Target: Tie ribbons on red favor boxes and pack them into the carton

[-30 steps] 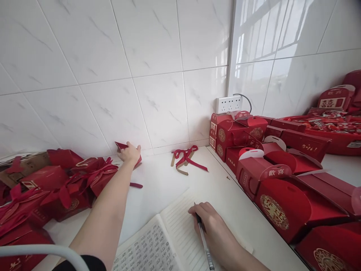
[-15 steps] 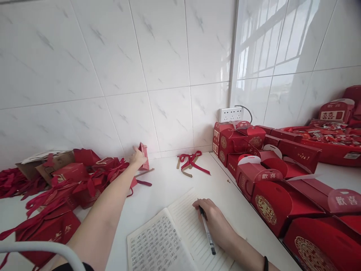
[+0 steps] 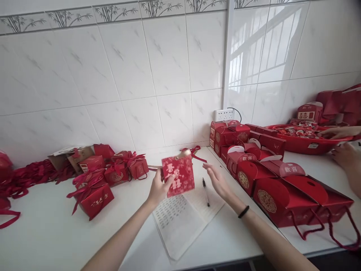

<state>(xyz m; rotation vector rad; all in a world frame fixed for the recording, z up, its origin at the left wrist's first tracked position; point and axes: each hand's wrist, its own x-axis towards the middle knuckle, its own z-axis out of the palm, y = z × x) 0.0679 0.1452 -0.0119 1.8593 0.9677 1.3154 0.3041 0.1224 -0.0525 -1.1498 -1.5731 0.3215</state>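
My left hand grips a flat, square red packet by its left edge, thumb on the front. Pale characters and a double-happiness sign are printed on it. A blurred pale-gold piece shows at its top edge; I cannot make out what it is. Just right of the packet, my right hand is open, fingers stretched toward it and holding nothing. Below them an open lined notebook lies on the white table, its left page partly covered in handwriting. A black-and-clear pen rests on the right page.
Red gift boxes with handles stand in rows on the right. Behind them, another person's hands are at a red basin of wrapped sweets. Ribboned red boxes sit at left, and a red ribbon lies near the wall.
My left hand has brought the red packet from the wall to above the notebook. My right hand has let go of the pen and opened. The view has shifted, bringing another person's hands in.
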